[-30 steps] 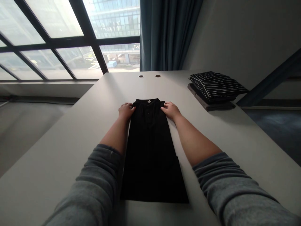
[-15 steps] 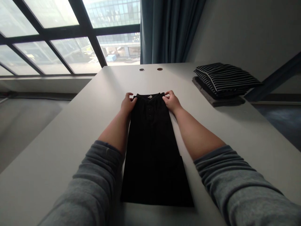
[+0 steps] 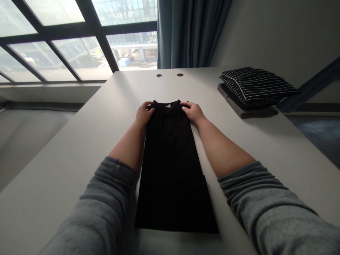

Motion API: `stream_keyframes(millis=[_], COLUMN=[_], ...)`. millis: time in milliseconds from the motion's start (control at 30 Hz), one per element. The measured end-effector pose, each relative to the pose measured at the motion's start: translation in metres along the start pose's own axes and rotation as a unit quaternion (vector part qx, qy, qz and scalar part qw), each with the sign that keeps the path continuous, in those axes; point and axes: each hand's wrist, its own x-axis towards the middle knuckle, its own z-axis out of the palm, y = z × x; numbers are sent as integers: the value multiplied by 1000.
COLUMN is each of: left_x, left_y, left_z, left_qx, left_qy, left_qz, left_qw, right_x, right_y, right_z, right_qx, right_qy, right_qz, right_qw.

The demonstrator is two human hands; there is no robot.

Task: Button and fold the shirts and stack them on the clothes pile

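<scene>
A long black skirt (image 3: 172,170) lies flat on the white table (image 3: 111,113), waist end away from me and hem toward me. Small buttons run down its upper front, and a pale label shows inside the waist. My left hand (image 3: 145,112) pinches the left corner of the waistband between thumb and fingers. At the right corner of the waistband, my right hand (image 3: 193,111) is closed on the fabric in the same way. The front of the waist sags a little between the two hands.
A stack of folded clothes stands at the right back, a black-and-white striped garment (image 3: 260,85) on top and a dark grey one (image 3: 247,111) underneath. Two round holes (image 3: 180,74) pierce the tabletop near its far edge. A blue curtain (image 3: 191,35) and windows are beyond.
My fingers have shifted slightly at the waistband corners, and the waist edge now looks a bit raised and looser. The view has tilted slightly. The skirt's hem stays in place.
</scene>
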Motion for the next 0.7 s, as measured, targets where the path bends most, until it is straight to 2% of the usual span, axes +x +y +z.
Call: stream_keyframes(millis=[367,500,700], left_x=[0,-5,-13], left_y=[2,11,17], left_z=[-11,-15,-25], left_qx=[-131,-185,-258], left_qy=[35,26,11], left_qz=[52,44,53], left_qw=[989,981,965], right_x=[-10,-15,-25], right_y=[-31,-38,-46], right_z=[-11,-14,-22], right_qx=[154,173,167], right_qy=[28,40,46], right_qz=[14,18,-15], right_qw=[988,984,985])
